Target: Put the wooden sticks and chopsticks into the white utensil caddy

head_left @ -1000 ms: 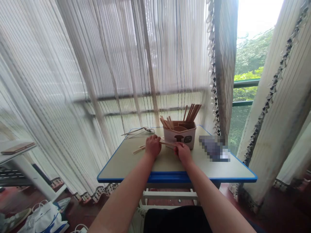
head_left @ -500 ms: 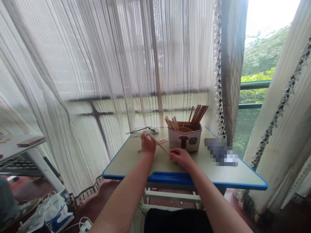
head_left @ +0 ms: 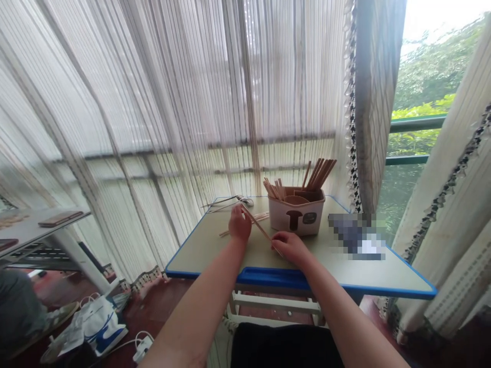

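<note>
A pair of wooden chopsticks [head_left: 261, 229] slants between my hands above the table. At their upper end, my left hand [head_left: 240, 224] is closed on them with the fingers curled. My right hand [head_left: 290, 245] pinches their lower end with thumb and fingers. Just behind my right hand stands a white and brown chopstick holder [head_left: 276, 216] with compartments. Light chopsticks [head_left: 274, 189] stand in its left part, darker chopsticks [head_left: 320, 174] at its back right. More light chopsticks [head_left: 262, 216] lie on the table behind my hands, partly hidden by them.
The small table [head_left: 199, 255] has a blue edge. Thin dark sticks or wires [head_left: 221, 202] lie at its back left. A blurred-out item [head_left: 355, 236] lies on the right. Striped curtains [head_left: 172, 92] hang behind. At left are another table [head_left: 65, 225], a person's leg [head_left: 23, 301] and a bag [head_left: 99, 324].
The view has shifted slightly, so the table sits a little further right. Both hands keep hold of the chopsticks, with only a slight change in their slant.
</note>
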The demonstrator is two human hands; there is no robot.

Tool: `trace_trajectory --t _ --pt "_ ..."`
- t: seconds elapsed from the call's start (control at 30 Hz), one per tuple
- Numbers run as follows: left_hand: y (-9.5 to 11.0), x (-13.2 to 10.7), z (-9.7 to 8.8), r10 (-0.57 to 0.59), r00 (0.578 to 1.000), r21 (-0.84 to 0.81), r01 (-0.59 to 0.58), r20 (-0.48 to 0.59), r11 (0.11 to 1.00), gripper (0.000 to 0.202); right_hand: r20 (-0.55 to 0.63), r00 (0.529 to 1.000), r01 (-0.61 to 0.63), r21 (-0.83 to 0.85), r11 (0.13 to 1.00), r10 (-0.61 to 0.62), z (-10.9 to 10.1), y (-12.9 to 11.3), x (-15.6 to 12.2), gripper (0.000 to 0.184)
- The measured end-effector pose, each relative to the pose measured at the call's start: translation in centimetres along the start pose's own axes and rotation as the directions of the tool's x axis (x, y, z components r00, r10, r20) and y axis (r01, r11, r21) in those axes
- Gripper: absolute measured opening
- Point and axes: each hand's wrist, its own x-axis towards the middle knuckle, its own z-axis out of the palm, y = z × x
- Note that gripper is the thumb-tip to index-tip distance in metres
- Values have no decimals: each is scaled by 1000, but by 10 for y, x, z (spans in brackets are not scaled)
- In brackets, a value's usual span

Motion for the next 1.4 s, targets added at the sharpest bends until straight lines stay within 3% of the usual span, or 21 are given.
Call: trace_trajectory --t 0.1,0.33,0.47,0.53,0.63,0.93,1.07,1.27,1.4 --pt "1 0 0 0 1000 -2 0 21 1000 25 -11 1000 23 -20 1000 -23 -1 1 0 18" --pt "6 0 1 64 995 -132 -54 74 990 27 -234 971 42 -34 999 -49 -4 16 9 22" --pt "10 0 3 -53 992 -319 87 113 944 21 -206 977 37 -80 996 -53 -4 18 9 21" --pt "12 0 5 -125 975 -413 193 185 890 20 -203 977 48 -115 992 -71 -5 17 9 21" --pt "16 -1 7 -138 938 -535 298 318 790 22 -198 972 94 -183 979 -130 -5 15 9 22" --pt "20 -1 9 -155 904 -657 399 398 640 25 -112 988 79 -203 976 -103 -6 12 10 29" --pt "18 -1 10 -153 902 -653 401 404 642 25 -103 990 77 -175 982 -96 -5 12 8 29" --pt "13 -5 8 -92 936 -595 291 341 749 25 -116 986 103 -152 983 -121 -6 7 4 25" --pt "13 -5 7 -121 932 -598 315 342 737 22 -114 987 100 -121 988 -114 -6 5 3 23"
